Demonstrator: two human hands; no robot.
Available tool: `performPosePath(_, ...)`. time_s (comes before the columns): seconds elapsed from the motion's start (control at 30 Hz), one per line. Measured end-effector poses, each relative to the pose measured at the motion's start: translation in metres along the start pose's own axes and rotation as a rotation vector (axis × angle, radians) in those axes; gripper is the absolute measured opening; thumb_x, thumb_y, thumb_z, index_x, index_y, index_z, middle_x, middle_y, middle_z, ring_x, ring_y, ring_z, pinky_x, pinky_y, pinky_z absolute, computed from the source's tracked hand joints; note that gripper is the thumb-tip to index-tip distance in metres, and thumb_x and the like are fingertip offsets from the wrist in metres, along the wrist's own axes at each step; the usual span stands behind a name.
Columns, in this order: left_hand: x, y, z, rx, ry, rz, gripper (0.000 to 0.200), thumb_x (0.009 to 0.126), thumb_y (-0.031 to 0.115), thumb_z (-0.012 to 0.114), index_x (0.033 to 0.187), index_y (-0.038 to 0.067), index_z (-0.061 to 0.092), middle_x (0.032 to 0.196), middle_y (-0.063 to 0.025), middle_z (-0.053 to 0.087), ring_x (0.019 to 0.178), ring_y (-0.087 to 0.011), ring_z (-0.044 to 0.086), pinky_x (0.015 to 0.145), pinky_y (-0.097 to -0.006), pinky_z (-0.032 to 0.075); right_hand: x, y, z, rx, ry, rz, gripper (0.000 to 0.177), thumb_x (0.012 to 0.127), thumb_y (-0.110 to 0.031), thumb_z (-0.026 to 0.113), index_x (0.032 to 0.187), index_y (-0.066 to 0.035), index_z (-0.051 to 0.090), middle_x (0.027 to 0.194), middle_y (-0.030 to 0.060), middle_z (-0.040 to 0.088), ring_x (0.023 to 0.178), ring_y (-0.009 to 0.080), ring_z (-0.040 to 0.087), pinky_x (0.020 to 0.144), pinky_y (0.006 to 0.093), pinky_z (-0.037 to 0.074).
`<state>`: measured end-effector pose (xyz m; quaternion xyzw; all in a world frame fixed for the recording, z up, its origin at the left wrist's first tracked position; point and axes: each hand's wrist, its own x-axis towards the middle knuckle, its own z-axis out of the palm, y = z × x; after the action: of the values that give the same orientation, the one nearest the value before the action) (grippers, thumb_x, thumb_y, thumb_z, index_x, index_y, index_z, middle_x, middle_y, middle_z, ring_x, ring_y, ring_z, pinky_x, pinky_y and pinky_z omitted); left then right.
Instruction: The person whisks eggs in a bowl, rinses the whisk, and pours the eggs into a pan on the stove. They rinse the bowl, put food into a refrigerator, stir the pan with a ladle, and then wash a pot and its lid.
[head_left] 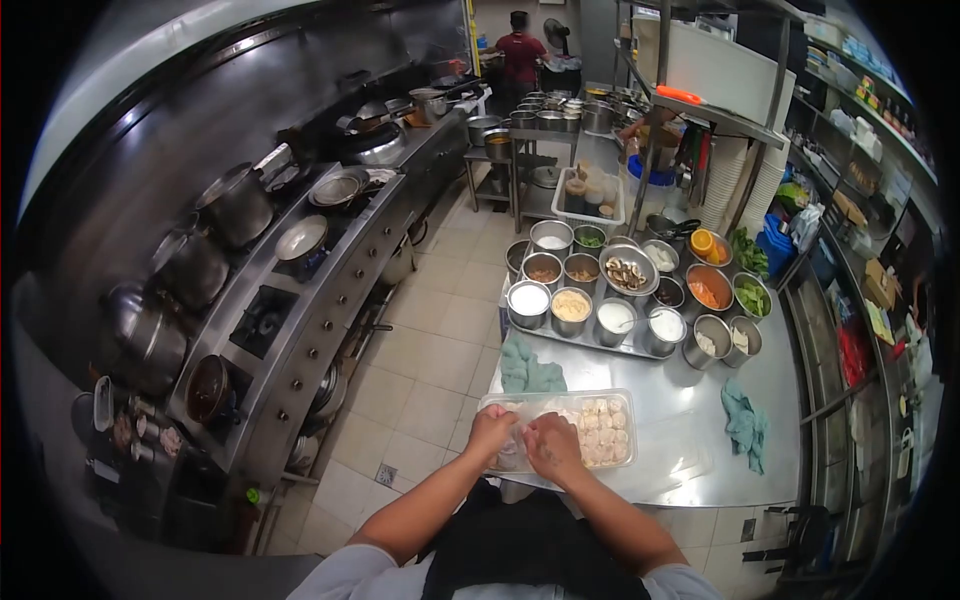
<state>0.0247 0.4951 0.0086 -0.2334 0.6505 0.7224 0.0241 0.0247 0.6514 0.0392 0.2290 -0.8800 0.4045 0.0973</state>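
Observation:
Before me on the steel table stands a clear plastic tub (628,430) holding rows of pale, round pieces of food (604,432). My left hand (490,432) is closed at its left side, fingers pinching what looks like thin clear plastic film (516,436). Close by, my right hand (552,446) is closed over the middle of the tub, with the film running between both hands. My fingers hide part of the film and the tub's left half. Just behind the tub lies a crumpled green cloth (532,366).
Steel pots of ingredients (571,308) stand on a tray beyond the tub. Another green cloth (744,428) lies to the right. A stove (262,320) with pans lines the left side, across a tiled aisle (425,330). A person in a red shirt (521,58) stands far back.

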Motion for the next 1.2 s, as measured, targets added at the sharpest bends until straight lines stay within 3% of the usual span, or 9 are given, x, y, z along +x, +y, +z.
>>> performPosePath(0.2,-0.004,-0.018,0.008,0.007,0.012,-0.001,0.019,0.081,0.015,0.065,0.072,0.008,0.051,0.064,0.0005,0.051,0.055,-0.0089,0.045,0.05,-0.027,0.037,-0.007,0.019,-0.015,-0.229,0.163,0.067,0.038,0.077,-0.016,0.07,0.106,0.002,0.055,0.098,0.0195,0.056,0.094,0.038,0.055,0.081,0.0471,0.044)
performPosePath(0.27,-0.004,-0.021,0.011,0.008,0.013,0.012,0.019,0.08,0.016,0.065,0.072,0.007,0.051,0.064,-0.0004,0.052,0.056,-0.0098,0.047,0.051,-0.0279,0.038,-0.005,0.019,-0.022,-0.333,0.069,0.392,0.05,0.076,-0.026,0.074,0.11,0.003,0.053,0.1,0.0197,0.057,0.097,0.0388,0.056,0.082,0.0475,0.045)
performPosePath(0.5,-0.013,-0.02,0.022,0.259,0.069,0.183,0.016,0.084,0.014,0.064,0.079,0.006,0.052,0.069,-0.0011,0.054,0.061,-0.0105,0.051,0.053,-0.0257,0.042,0.0,0.034,-0.016,-0.058,-0.021,0.632,0.069,0.069,-0.038,0.078,0.116,0.004,0.052,0.092,0.0174,0.062,0.089,0.0319,0.062,0.085,0.0388,0.048)
performPosePath(0.63,-0.016,-0.029,0.03,0.227,0.107,0.152,0.016,0.086,0.017,0.063,0.085,0.005,0.053,0.075,-0.0029,0.056,0.068,-0.0115,0.053,0.06,-0.0258,0.045,0.008,0.027,-0.015,0.249,-0.037,0.518,0.064,0.07,-0.035,0.077,0.115,0.001,0.052,0.088,0.0133,0.06,0.084,0.024,0.06,0.078,0.0337,0.048)
performPosePath(0.77,-0.035,-0.019,0.041,-0.256,0.159,0.167,0.027,0.092,0.027,0.059,0.103,0.005,0.048,0.094,-0.0068,0.057,0.083,-0.0147,0.056,0.075,-0.0291,0.048,0.012,-0.016,-0.01,0.336,-0.118,0.492,0.056,0.074,-0.032,0.074,0.116,-0.002,0.052,0.093,0.0137,0.06,0.085,0.0242,0.06,0.077,0.0333,0.049)
performPosePath(0.83,-0.059,0.013,0.044,-0.651,0.04,0.092,0.033,0.094,0.03,0.058,0.111,0.006,0.043,0.104,-0.0087,0.056,0.095,-0.0197,0.06,0.086,-0.0344,0.05,0.008,-0.016,0.001,0.293,-0.05,0.015,0.049,0.083,-0.031,0.066,0.118,-0.001,0.051,0.096,0.0168,0.06,0.089,0.0278,0.061,0.079,0.0359,0.048)
performPosePath(0.93,-0.055,0.014,0.024,-0.63,-0.026,0.093,0.033,0.091,0.023,0.062,0.114,0.008,0.043,0.099,-0.0084,0.059,0.093,-0.0199,0.061,0.082,-0.0357,0.052,0.0,-0.019,-0.029,0.721,-0.276,0.054,0.04,0.087,-0.026,0.061,0.118,-0.002,0.054,0.102,0.0179,0.058,0.096,0.0284,0.058,0.084,0.0356,0.047)
performPosePath(1.1,-0.072,0.006,-0.025,-0.509,0.126,0.091,0.034,0.088,0.016,0.063,0.118,0.004,0.052,0.108,-0.0094,0.061,0.094,-0.0227,0.063,0.077,-0.0394,0.055,-0.049,0.125,-0.122,-0.206,0.428,0.152,0.029,0.076,-0.007,0.069,0.102,-0.003,0.057,0.096,0.015,0.058,0.092,0.0336,0.056,0.084,0.0401,0.045)
performPosePath(1.2,-0.072,-0.027,-0.069,-0.369,0.293,0.059,0.032,0.088,0.019,0.062,0.116,0.003,0.054,0.108,-0.0093,0.062,0.096,-0.023,0.063,0.078,-0.0399,0.054,-0.102,0.214,-0.178,-0.689,0.504,0.47,0.036,0.077,-0.014,0.068,0.106,0.004,0.057,0.096,0.0202,0.056,0.094,0.0386,0.053,0.081,0.0478,0.042)
